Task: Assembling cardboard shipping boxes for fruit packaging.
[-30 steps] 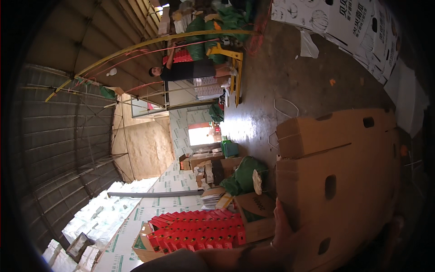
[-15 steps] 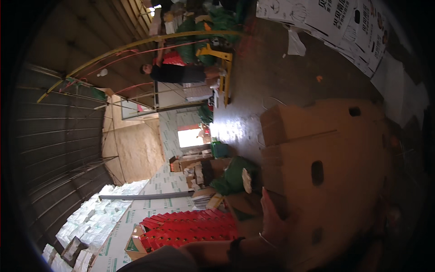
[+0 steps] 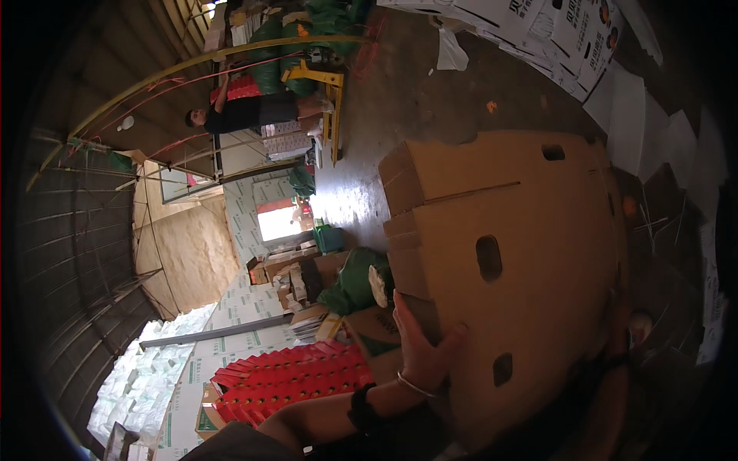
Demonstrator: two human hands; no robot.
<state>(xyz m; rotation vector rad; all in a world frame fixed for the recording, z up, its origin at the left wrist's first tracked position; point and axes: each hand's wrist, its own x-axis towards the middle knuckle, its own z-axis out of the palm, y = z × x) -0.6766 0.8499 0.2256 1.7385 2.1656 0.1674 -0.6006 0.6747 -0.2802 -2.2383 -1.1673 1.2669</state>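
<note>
A large brown cardboard box (image 3: 538,253), apparently folded flat, fills the right of the head view. Slots separate the flaps along its left side, and several oval holes pierce its face. My left hand (image 3: 423,349) grips the lower left edge, its thumb on the face and its fingers along a flap. At the opposite edge, in shadow, my right hand (image 3: 618,316) holds the box; its fingers show only dimly. A dark band and a light bracelet circle my left wrist.
Red boxes (image 3: 292,376) stand in rows at lower left, near a green sack (image 3: 354,280). White printed cartons (image 3: 553,38) lie at upper right. Beyond, a person (image 3: 250,113) in dark clothes stands by a yellow pallet jack (image 3: 330,100). Loose cardboard and paper lie at right.
The whole view has shifted, so the surroundings and the cardboard box sit farther left. The box and my left hand look sharper. My left hand keeps its grip on the box edge.
</note>
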